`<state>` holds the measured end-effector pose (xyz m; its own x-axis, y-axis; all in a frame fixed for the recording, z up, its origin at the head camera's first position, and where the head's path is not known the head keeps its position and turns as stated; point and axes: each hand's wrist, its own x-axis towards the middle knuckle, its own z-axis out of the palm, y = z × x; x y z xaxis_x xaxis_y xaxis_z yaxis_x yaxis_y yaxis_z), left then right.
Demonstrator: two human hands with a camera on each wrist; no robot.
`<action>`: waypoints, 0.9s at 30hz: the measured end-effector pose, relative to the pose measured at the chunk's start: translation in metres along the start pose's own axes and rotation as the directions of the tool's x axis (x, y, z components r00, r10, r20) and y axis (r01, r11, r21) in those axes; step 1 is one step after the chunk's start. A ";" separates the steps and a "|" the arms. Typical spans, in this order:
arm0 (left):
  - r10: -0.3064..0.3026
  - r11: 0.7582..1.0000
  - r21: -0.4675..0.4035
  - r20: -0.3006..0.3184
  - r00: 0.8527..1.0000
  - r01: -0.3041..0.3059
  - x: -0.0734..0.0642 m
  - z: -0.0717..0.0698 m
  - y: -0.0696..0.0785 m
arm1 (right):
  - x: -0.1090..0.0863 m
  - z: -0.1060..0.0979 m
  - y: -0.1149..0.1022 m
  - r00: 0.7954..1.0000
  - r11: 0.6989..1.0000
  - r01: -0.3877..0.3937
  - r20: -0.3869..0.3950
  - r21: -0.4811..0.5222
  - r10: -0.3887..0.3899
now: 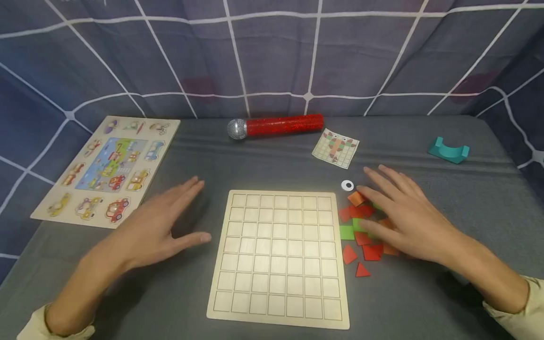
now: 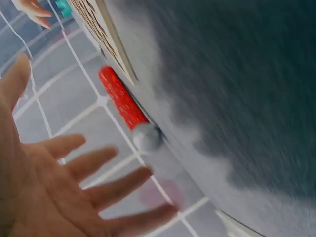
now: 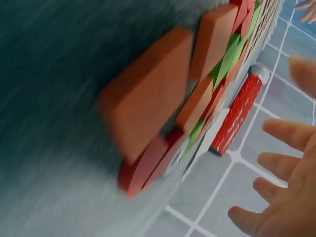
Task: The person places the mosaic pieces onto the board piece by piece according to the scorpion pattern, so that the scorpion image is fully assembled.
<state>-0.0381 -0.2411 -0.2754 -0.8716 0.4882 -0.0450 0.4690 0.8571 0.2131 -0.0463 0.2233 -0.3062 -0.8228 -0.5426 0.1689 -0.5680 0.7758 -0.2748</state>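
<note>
A pale wooden board (image 1: 278, 259) with a grid of square recesses lies on the dark cloth. To its left hovers my left hand (image 1: 148, 229), fingers extended and thumb apart, holding nothing. My right hand (image 1: 410, 219) is spread over a pile of coloured wooden pieces at the board's right edge and hides part of it. Red pieces (image 1: 371, 252), green pieces (image 1: 346, 232) and an orange piece (image 1: 356, 198) show there. An eye disc (image 1: 347, 185) lies just above the pile. In the right wrist view, the fingers (image 3: 284, 165) appear apart from the orange block (image 3: 148, 94).
A vehicle peg puzzle (image 1: 112, 165) lies at the left. A red microphone (image 1: 284, 124) lies at the back, beside a small pattern card (image 1: 335, 148). A teal curved block (image 1: 448, 150) sits at the back right. Grid-patterned cloth (image 1: 272, 56) rises behind.
</note>
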 end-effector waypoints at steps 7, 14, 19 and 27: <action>0.089 0.995 -0.044 0.090 0.992 -0.085 -0.020 0.013 0.033 | 0.017 0.013 -0.011 0.994 0.994 0.105 -0.019 -0.001 -0.105; 0.057 0.995 -0.095 0.227 0.972 -0.036 -0.031 0.022 0.044 | 0.025 0.019 -0.019 0.991 0.993 0.116 0.060 0.019 -0.117; 0.056 0.993 -0.118 0.296 0.954 -0.022 -0.032 0.026 0.044 | 0.026 0.019 -0.020 0.990 0.993 0.111 0.087 0.040 -0.114; 0.069 0.994 -0.108 0.332 0.941 -0.034 -0.034 0.033 0.044 | 0.027 0.019 -0.022 0.990 0.995 0.069 0.114 0.070 -0.077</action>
<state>0.0169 -0.2145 -0.2964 -0.7405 0.5728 -0.3516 0.4806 0.8170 0.3188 -0.0561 0.1857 -0.3136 -0.7691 -0.6341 0.0804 -0.6212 0.7119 -0.3277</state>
